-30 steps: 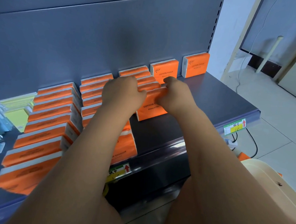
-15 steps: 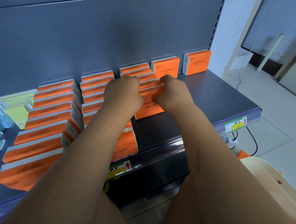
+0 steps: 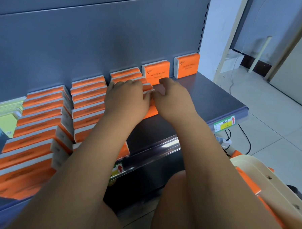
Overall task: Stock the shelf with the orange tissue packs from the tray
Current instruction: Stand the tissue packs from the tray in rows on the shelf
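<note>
Orange tissue packs stand in rows on the grey shelf (image 3: 212, 100): a long left row (image 3: 37, 126), a second row (image 3: 88, 100), a third row (image 3: 126, 72), then two single packs (image 3: 156, 71) (image 3: 187, 65) against the back panel. My left hand (image 3: 128, 99) and right hand (image 3: 172, 101) meet at the front of the third row and grip its front pack (image 3: 151, 112); only its lower orange corner shows. The thumbs touch. At lower right, the cream tray (image 3: 249, 165) holds more orange packs (image 3: 248, 182).
Yellow-green packs (image 3: 5, 117) and blue items sit at the shelf's far left. Price tags (image 3: 224, 124) (image 3: 117, 168) hang on the shelf's front rail. A power strip with cables (image 3: 225, 141) lies on the tiled floor to the right.
Both hands have pushed the front pack back against the third row. Its printed face, visible before, is now mostly covered by my hands.
</note>
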Tool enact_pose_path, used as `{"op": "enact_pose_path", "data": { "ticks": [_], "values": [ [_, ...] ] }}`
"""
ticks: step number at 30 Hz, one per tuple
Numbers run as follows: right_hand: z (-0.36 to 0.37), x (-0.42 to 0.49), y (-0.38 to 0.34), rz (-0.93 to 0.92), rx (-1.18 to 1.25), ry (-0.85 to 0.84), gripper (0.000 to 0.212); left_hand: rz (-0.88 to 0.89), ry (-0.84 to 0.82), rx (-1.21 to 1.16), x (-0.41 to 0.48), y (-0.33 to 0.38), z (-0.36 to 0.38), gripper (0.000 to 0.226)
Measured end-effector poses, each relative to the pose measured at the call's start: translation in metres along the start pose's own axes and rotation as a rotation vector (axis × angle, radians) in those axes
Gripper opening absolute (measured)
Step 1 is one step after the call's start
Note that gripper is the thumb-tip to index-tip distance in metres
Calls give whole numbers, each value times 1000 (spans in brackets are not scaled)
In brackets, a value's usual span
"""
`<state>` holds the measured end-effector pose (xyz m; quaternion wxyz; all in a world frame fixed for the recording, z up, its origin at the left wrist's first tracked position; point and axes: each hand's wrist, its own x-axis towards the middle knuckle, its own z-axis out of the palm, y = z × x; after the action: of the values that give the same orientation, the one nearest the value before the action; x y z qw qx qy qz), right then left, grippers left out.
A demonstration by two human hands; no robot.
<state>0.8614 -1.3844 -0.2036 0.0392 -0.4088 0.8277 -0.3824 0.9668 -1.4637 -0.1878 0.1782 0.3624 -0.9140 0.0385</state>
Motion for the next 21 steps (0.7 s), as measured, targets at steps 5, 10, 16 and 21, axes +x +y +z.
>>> {"op": "enact_pose_path", "data": {
  "ticks": [5,10,16,21],
  "values": [
    [-19,-16,13,65,35,17,35,54,-5,-51,-10,21,-1,39],
    [-55,-51,42,88,1,101,50,112,-92,-125,-26,54,-4,36],
    [-94,-95,76,160,-5,159,49,236,-213,-136,-39,104,-8,63],
    [-128,-122,103,216,-25,237,48,357,-239,-119,-50,153,-14,66]
  ]
}}
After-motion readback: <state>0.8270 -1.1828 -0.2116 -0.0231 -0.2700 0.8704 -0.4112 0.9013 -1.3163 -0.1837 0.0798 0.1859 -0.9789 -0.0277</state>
